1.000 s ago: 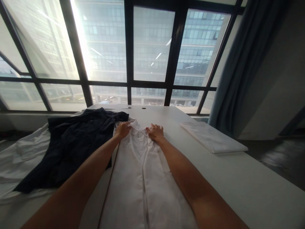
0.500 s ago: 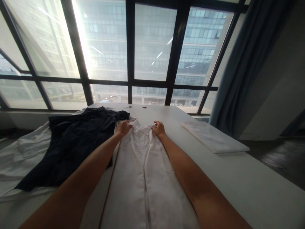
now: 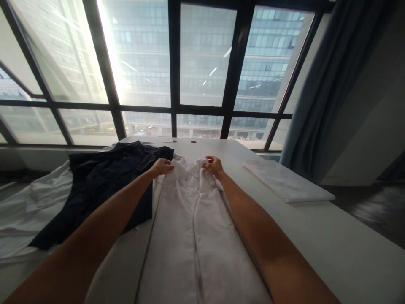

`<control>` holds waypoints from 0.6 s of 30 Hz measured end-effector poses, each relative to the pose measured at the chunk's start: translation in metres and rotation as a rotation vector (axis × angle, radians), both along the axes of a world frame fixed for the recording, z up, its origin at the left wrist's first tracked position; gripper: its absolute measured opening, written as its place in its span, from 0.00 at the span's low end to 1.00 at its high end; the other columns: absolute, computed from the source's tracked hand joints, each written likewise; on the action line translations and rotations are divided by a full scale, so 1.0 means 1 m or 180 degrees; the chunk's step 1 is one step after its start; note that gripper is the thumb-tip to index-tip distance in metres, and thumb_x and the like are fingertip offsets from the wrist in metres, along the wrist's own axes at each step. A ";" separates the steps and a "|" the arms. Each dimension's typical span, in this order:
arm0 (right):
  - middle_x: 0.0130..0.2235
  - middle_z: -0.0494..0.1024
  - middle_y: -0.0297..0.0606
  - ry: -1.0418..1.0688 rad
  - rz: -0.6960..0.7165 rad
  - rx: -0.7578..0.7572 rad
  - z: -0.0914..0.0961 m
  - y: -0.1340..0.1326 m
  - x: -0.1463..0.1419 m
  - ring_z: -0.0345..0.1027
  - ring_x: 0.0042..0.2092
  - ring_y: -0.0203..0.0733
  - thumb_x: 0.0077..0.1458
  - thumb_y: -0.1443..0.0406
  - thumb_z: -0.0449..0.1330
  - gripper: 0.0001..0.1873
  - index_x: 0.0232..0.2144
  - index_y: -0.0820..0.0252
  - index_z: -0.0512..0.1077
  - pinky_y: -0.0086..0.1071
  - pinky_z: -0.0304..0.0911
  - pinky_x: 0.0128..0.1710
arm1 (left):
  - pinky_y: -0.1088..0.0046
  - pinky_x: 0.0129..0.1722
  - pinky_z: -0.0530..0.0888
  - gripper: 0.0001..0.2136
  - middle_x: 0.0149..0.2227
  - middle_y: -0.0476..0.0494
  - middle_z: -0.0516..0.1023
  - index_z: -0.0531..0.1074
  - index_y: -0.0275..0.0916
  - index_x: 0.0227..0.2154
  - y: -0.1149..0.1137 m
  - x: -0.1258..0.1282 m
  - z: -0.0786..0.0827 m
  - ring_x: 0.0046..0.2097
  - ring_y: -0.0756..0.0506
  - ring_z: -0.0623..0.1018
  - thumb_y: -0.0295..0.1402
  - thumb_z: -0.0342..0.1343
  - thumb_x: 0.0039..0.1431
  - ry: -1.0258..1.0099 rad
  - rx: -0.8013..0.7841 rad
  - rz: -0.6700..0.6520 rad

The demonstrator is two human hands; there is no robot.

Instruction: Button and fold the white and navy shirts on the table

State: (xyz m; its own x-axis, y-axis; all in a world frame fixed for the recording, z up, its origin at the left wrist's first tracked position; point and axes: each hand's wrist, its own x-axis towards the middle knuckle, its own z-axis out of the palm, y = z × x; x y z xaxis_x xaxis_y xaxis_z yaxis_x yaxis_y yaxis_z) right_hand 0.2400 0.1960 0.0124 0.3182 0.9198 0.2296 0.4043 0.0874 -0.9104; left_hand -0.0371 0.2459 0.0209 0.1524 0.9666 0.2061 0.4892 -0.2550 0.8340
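Observation:
A long white collared shirt (image 3: 177, 236) lies lengthwise in front of me, its collar at the far end and a slit running down its middle. My left hand (image 3: 162, 166) pinches the cloth at the left of the collar. At the collar's right side, my right hand (image 3: 215, 165) has its fingers closed on the fabric. Both arms stretch forward along the shirt's two edges. A dark navy shirt (image 3: 104, 185) is spread just left of my left hand, on top of other white cloth (image 3: 47, 194).
The white table (image 3: 316, 236) extends to the right and back towards the windows. A flat, folded white item (image 3: 284, 181) rests on its right part. Two dark round holes (image 3: 193, 142) are near the far edge. A blue-grey curtain (image 3: 313, 109) hangs at the right.
My hands have drawn slightly farther apart at the collar, the left moving left and the right moving right. The shirt's collar end looks spread a little wider and raised.

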 end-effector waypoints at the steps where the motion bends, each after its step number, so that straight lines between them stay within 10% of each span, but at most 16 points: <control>1: 0.37 0.78 0.37 0.0331 0.0198 0.0037 0.003 0.000 0.000 0.72 0.34 0.38 0.40 0.71 0.62 0.29 0.49 0.64 0.72 0.30 0.68 0.35 | 0.75 0.26 0.69 0.16 0.22 0.50 0.72 0.78 0.33 0.29 0.000 -0.001 0.004 0.25 0.49 0.72 0.37 0.68 0.37 -0.0032 0.0164 0.0021; 5: 0.33 0.79 0.36 0.0368 0.0513 0.0072 0.027 0.009 0.003 0.71 0.32 0.35 0.42 0.75 0.60 0.22 0.44 0.68 0.74 0.28 0.67 0.35 | 0.74 0.31 0.72 0.17 0.26 0.49 0.75 0.79 0.34 0.35 0.008 -0.003 0.037 0.29 0.48 0.74 0.39 0.66 0.41 0.0264 0.0710 0.0101; 11: 0.54 0.72 0.50 -0.0722 -0.0431 0.0386 0.085 0.036 0.001 0.66 0.51 0.40 0.57 0.68 0.57 0.28 0.60 0.72 0.62 0.35 0.59 0.54 | 0.69 0.50 0.70 0.21 0.49 0.35 0.76 0.72 0.32 0.50 0.031 0.011 0.094 0.51 0.40 0.75 0.37 0.58 0.56 0.0745 0.1339 0.0882; 14: 0.59 0.67 0.56 -0.1026 -0.0413 0.0248 0.085 0.025 -0.006 0.62 0.57 0.46 0.56 0.65 0.61 0.34 0.61 0.75 0.59 0.37 0.54 0.59 | 0.64 0.57 0.65 0.25 0.59 0.25 0.66 0.64 0.28 0.57 0.020 0.018 0.083 0.61 0.36 0.67 0.40 0.53 0.61 0.1117 0.1192 0.0986; 18: 0.55 0.73 0.47 -0.1850 0.0397 -0.0224 0.041 -0.024 -0.017 0.67 0.55 0.49 0.53 0.62 0.64 0.24 0.52 0.64 0.72 0.36 0.58 0.57 | 0.58 0.59 0.61 0.25 0.60 0.24 0.67 0.67 0.30 0.55 -0.032 0.023 0.030 0.62 0.33 0.65 0.45 0.51 0.62 0.1992 0.0724 -0.0031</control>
